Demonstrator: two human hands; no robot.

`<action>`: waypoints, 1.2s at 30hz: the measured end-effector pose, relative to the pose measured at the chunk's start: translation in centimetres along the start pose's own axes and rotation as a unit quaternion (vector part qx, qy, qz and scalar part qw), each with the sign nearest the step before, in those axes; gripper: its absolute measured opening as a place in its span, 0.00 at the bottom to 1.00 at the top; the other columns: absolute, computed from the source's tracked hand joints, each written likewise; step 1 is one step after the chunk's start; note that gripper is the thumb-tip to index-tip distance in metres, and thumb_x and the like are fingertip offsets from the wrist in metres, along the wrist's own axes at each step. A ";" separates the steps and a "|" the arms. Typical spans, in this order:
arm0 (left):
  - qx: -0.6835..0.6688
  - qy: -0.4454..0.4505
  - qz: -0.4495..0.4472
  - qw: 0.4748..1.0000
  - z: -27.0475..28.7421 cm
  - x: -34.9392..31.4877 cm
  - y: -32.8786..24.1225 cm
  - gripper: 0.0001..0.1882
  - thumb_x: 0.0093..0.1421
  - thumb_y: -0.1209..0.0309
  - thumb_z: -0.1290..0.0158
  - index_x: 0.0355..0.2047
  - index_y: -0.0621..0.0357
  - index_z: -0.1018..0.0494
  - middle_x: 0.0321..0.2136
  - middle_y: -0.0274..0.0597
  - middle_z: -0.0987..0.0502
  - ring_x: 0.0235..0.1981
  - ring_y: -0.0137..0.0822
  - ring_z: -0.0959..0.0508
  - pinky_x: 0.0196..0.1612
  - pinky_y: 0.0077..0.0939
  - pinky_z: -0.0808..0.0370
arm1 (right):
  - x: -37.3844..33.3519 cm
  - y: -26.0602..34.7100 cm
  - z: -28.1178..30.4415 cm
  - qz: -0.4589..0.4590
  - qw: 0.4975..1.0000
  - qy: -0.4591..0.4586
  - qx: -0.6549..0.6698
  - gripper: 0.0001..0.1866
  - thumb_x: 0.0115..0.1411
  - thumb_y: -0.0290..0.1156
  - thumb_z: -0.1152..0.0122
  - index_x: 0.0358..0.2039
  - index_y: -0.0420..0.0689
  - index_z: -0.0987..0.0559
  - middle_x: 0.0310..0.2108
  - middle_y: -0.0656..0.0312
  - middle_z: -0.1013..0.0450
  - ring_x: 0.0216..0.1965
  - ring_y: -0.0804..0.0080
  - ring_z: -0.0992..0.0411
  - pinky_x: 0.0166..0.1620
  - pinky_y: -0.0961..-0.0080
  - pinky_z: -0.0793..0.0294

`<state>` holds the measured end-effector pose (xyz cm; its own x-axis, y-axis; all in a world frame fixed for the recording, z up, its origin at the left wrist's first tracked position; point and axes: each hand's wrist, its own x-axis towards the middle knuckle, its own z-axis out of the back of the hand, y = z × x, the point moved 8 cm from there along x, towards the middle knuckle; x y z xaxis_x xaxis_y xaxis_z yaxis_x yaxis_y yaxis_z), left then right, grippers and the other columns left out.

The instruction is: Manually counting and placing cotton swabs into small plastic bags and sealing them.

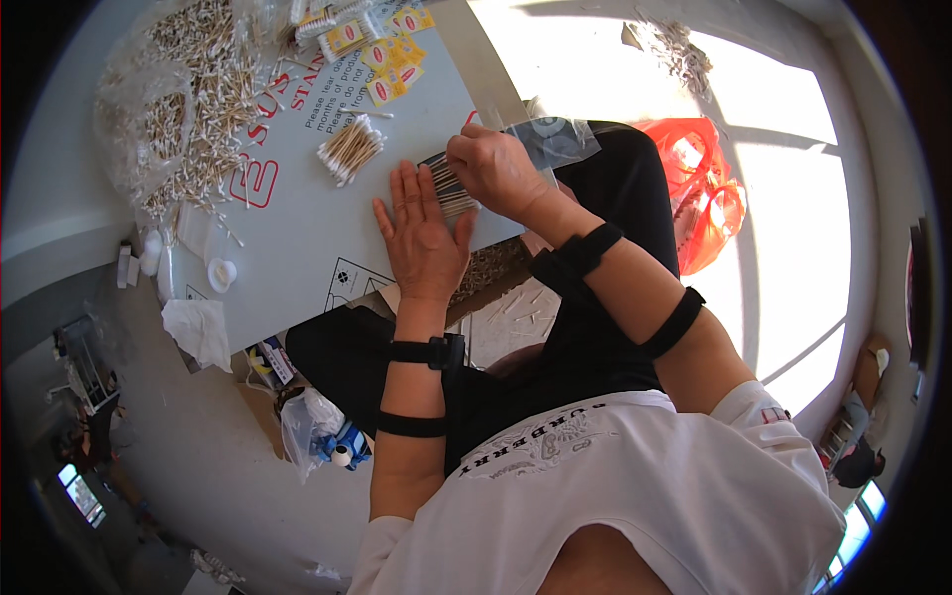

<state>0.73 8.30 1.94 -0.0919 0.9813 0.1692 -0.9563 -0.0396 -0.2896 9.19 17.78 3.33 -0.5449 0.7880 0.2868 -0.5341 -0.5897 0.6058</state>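
My left hand (424,238) lies on the table with its fingers stretched out, beside a flat row of cotton swabs (448,184). Over the other end of that row, my right hand (489,171) has its fingers curled in and pressed together; whatever they may hold is hidden. A dark surface shows under the swabs. Just right of my right hand, a clear plastic bag (560,141) sticks out past the table edge. Ahead of my left hand, a small bundle of cotton swabs (350,152) rests on the table, with one loose swab beyond it.
A big heap of loose cotton swabs (188,109) in clear plastic covers the table's left side. Yellow printed cards (394,67) and packed swabs lie at the back. A white round cap (221,275) and crumpled tissue (197,331) sit near the left edge. A red plastic bag (699,188) is on the right.
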 end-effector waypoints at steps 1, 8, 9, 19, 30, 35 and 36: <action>-0.002 0.007 -0.008 1.000 -0.1 0.0 -0.1 0.40 0.62 0.52 0.48 0.66 0.65 0.46 0.67 0.58 0.47 0.70 0.51 0.50 0.69 0.56 0.59 | 0.0 -0.3 0.1 -0.019 1.000 -0.012 0.015 0.03 0.52 0.23 0.38 0.26 0.39 0.24 0.28 0.56 0.29 0.30 0.54 0.25 0.32 0.64 0.25; -0.335 -0.120 0.056 0.933 1.6 0.6 2.5 0.30 0.69 0.64 0.57 0.66 0.66 0.48 0.69 0.57 0.51 0.70 0.52 0.50 0.70 0.45 0.54 | -2.4 -1.8 1.1 -0.149 0.897 -0.195 0.368 0.12 0.65 0.25 0.47 0.48 0.38 0.23 0.51 0.56 0.29 0.53 0.70 0.30 0.53 0.76 0.31; -0.335 -0.119 0.056 0.933 1.3 0.9 2.4 0.30 0.69 0.64 0.57 0.66 0.66 0.48 0.69 0.57 0.51 0.70 0.52 0.50 0.70 0.45 0.54 | -2.7 -1.7 0.6 -0.150 0.897 -0.195 0.367 0.12 0.65 0.25 0.47 0.48 0.38 0.23 0.51 0.56 0.29 0.53 0.70 0.30 0.53 0.76 0.31; -0.523 -0.196 0.122 0.820 -0.1 1.6 2.4 0.29 0.71 0.64 0.60 0.67 0.65 0.49 0.69 0.54 0.51 0.71 0.49 0.52 0.70 0.41 0.53 | -2.9 -1.6 -2.4 -0.146 0.856 -0.168 0.467 0.16 0.70 0.26 0.54 0.56 0.37 0.28 0.60 0.56 0.34 0.60 0.72 0.36 0.62 0.77 0.38; 0.011 0.057 -0.024 0.998 0.3 -0.3 0.3 0.42 0.62 0.49 0.50 0.68 0.63 0.49 0.70 0.53 0.51 0.72 0.47 0.54 0.70 0.53 0.60 | -3.1 2.3 0.8 0.145 0.984 0.075 -0.066 0.27 0.51 0.32 0.35 0.53 0.41 0.24 0.61 0.60 0.33 0.61 0.60 0.38 0.62 0.62 0.40; 0.044 0.082 -0.032 0.995 0.2 -0.2 0.2 0.42 0.63 0.48 0.51 0.68 0.64 0.49 0.70 0.52 0.51 0.72 0.46 0.53 0.70 0.53 0.61 | -3.7 2.5 0.1 0.185 0.971 0.049 -0.145 0.24 0.54 0.34 0.41 0.52 0.42 0.23 0.59 0.60 0.32 0.61 0.62 0.38 0.62 0.62 0.41; 0.044 0.080 -0.032 0.995 0.3 -0.2 0.2 0.42 0.63 0.48 0.51 0.68 0.64 0.49 0.70 0.52 0.51 0.72 0.46 0.53 0.70 0.53 0.61 | -3.7 2.6 0.0 0.186 0.970 0.048 -0.145 0.24 0.54 0.34 0.41 0.52 0.42 0.23 0.59 0.60 0.32 0.61 0.62 0.38 0.62 0.62 0.41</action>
<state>0.45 8.03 2.12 0.0085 0.9995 0.0294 -0.9801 0.0142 -0.1978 9.83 13.32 3.80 -0.7857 0.4984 0.3665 -0.4404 -0.8667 0.2344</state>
